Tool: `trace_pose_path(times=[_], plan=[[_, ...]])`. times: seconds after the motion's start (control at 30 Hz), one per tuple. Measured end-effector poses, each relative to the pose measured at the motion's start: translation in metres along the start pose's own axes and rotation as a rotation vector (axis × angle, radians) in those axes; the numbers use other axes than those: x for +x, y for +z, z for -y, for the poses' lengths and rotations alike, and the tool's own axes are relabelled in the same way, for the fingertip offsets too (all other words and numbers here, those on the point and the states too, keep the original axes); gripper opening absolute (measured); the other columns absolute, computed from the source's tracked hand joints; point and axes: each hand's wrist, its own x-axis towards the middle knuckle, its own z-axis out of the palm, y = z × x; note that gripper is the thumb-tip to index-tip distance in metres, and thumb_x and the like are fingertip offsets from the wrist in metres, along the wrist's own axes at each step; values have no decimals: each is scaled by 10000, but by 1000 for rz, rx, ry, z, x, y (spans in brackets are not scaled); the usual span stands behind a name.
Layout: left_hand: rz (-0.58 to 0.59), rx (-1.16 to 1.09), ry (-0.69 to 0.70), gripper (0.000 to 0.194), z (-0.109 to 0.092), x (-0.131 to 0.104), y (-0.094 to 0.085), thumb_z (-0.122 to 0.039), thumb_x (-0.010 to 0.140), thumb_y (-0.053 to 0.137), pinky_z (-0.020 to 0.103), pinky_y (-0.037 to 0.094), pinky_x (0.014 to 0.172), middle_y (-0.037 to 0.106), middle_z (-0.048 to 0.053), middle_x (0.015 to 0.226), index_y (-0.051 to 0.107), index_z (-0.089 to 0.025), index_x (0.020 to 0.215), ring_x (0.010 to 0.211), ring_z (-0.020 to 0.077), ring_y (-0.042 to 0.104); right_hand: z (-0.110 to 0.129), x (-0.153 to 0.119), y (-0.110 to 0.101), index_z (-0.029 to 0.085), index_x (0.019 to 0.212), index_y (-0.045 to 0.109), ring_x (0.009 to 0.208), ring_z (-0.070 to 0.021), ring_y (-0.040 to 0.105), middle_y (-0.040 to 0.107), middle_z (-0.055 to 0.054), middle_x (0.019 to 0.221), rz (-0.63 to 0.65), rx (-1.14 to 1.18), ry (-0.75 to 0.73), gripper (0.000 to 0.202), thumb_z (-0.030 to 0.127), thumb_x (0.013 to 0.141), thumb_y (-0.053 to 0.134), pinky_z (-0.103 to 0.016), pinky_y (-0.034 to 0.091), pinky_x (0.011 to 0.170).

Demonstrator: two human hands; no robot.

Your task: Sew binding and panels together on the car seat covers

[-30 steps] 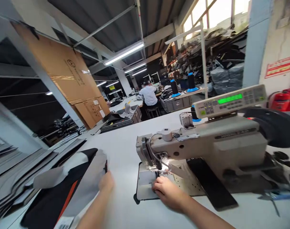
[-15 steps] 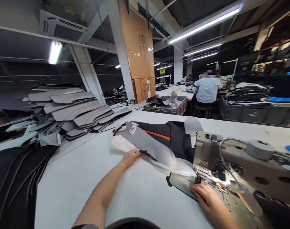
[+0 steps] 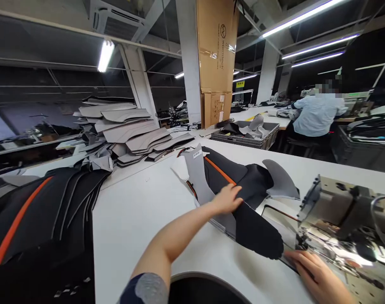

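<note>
A padded fabric cover (image 3: 224,169), black with an orange stripe and grey backing, lies spread over the white table to the left of the sewing machine (image 3: 344,198). My left hand (image 3: 227,199) reaches across it, its fingers closed on the cover near a black flap (image 3: 258,232). That flap is raised off the table and casts a shadow. Beside the lit needle area, my right hand (image 3: 317,270) has its fingertips together at the edge of a grey fabric panel (image 3: 284,223) with dark edging; the thumb is hidden. A white label (image 3: 197,154) shows on the cover's grey side.
Grey panels are stacked (image 3: 132,131) at the back left, and black panels (image 3: 53,202) hang over the table's left edge. Behind the table stand a grey crate (image 3: 268,137) with fabric pieces and a tall cardboard sheet (image 3: 216,50). A person (image 3: 315,114) sits farther back.
My left hand has moved from the cover's near left edge up and right onto its middle. The black flap is now turned toward me. The view has swung left; my right hand stays beside the needle.
</note>
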Motion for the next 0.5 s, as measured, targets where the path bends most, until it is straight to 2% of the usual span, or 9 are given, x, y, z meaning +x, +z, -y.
trace_pose_path(times=[0.07,0.1,0.13,0.2,0.27,0.33,0.37,0.43,0.5], plan=[[78,-16,21,671,-21,3,32,-591,879,385,617,179,1052,337,169,1431,291,-210,1422,1314,355,293,0,-8,-5,274,943,676,828,-227,645,684,-49,905,-18,32,55,262,406,859,465,-336,550,728],[105,-18,25,737,-26,0,43,-630,850,398,669,122,1031,318,199,1435,283,-185,1426,1328,387,247,-1,-12,-7,268,935,675,826,-228,650,688,-50,900,-32,51,92,266,413,857,465,-334,553,727],[123,-17,29,774,-25,-5,50,-648,826,422,689,70,1022,299,214,1442,292,-170,1421,1341,397,208,-1,-15,-9,261,927,674,818,-230,654,692,-51,891,-44,70,131,274,421,854,464,-331,557,718],[146,-11,35,771,-8,-22,48,-646,798,466,655,11,1044,285,207,1453,349,-164,1389,1355,368,191,-2,-19,-13,251,924,672,802,-231,663,698,-53,877,-58,92,202,293,436,851,456,-325,561,699],[193,-1,10,709,25,-42,28,-663,796,443,607,36,1069,396,185,1395,467,-168,1303,1316,342,293,-1,-20,-16,249,934,668,783,-226,665,699,-50,858,-50,94,232,303,442,852,449,-320,561,683],[309,9,-75,656,63,-65,-3,-711,792,373,537,204,1060,593,133,1192,607,-196,1124,1165,313,487,1,-18,-16,255,956,664,783,-220,662,694,-44,853,-10,87,216,300,434,858,445,-317,557,685],[367,15,-124,654,81,-76,-19,-723,796,332,485,318,1007,653,117,1065,658,-195,1003,1043,293,571,3,-17,-16,260,966,663,787,-217,659,691,-41,856,14,85,196,295,429,861,446,-317,555,690],[460,43,-234,674,107,-96,-46,-729,792,310,390,448,862,688,104,869,689,-174,852,846,261,641,5,-17,-17,273,974,666,789,-212,656,688,-37,865,51,70,149,285,419,860,449,-313,552,686],[475,107,-328,685,119,-110,-58,-716,786,345,390,467,810,682,137,825,691,-129,853,814,287,650,5,-22,-19,281,967,674,794,-221,653,687,-39,888,50,15,106,281,413,853,454,-328,548,684]])
